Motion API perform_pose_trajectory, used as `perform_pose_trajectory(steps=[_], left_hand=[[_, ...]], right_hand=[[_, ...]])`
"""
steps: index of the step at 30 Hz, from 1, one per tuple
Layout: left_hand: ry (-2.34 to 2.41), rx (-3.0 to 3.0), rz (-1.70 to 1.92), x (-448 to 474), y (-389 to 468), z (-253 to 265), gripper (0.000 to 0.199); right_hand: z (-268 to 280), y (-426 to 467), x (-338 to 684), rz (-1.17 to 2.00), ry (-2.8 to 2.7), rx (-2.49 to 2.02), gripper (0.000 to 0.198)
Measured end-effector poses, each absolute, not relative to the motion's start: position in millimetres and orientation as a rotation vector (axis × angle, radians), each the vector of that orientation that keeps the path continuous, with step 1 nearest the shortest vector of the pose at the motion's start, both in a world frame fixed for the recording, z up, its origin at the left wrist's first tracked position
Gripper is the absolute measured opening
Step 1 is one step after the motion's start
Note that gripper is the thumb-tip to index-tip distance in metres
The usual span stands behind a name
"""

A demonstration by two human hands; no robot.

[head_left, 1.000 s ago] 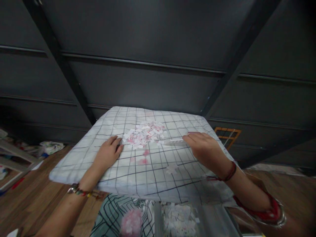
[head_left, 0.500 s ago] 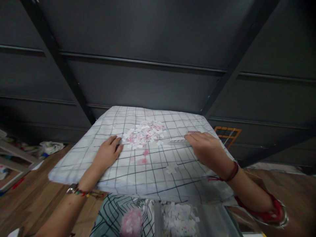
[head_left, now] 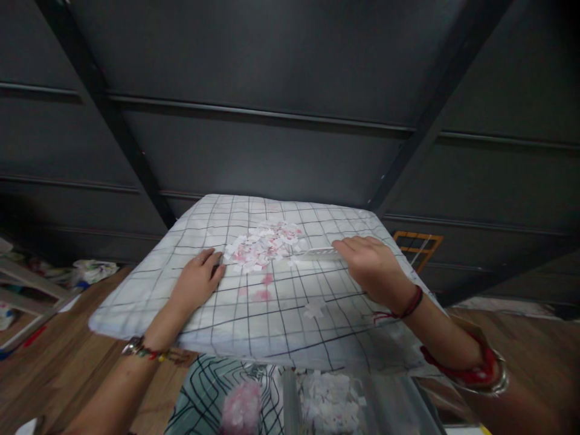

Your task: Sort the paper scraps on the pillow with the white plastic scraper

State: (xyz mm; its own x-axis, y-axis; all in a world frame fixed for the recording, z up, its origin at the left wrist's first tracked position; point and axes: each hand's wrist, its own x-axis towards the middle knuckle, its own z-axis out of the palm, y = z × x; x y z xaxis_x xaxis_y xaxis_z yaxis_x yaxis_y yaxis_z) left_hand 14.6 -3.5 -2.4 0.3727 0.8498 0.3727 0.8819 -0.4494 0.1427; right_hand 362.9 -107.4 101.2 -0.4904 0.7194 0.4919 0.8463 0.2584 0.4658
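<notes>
A loose pile of small white and pink paper scraps [head_left: 261, 246] lies on a white cloth with dark grid lines [head_left: 267, 332]. My left hand [head_left: 198, 281] rests flat on the cloth, its fingertips at the pile's left edge, and it holds nothing. In my right hand [head_left: 372, 270] is a thin, pale, flat strip with a striped edge [head_left: 317, 251]. The strip points left, its tip at the pile's right edge; its exact kind is unclear. A few more scraps [head_left: 313, 310] lie nearer to me, below the strip.
Below the cloth's front edge, a grey tray [head_left: 385, 399] holds many paper scraps [head_left: 331, 396]. Left of it, a pink fluffy bundle [head_left: 242, 408] sits on green patterned fabric [head_left: 194, 393]. A dark panelled wall [head_left: 272, 151] rises behind. An orange frame [head_left: 423, 254] leans at right.
My right hand has moved slightly left with the strip, bringing its tip to the scrap pile. My left hand has stayed in place.
</notes>
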Motion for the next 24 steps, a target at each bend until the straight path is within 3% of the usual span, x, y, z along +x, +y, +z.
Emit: perform_pose_trajectory(steps=[24], left_hand=[[-1.605,-2.529,-0.671,14.2,-2.5,-4.5,0.046]], right_hand=[[102.1,-125.5,344.3,-0.845,-2.37,-1.471,0.033]])
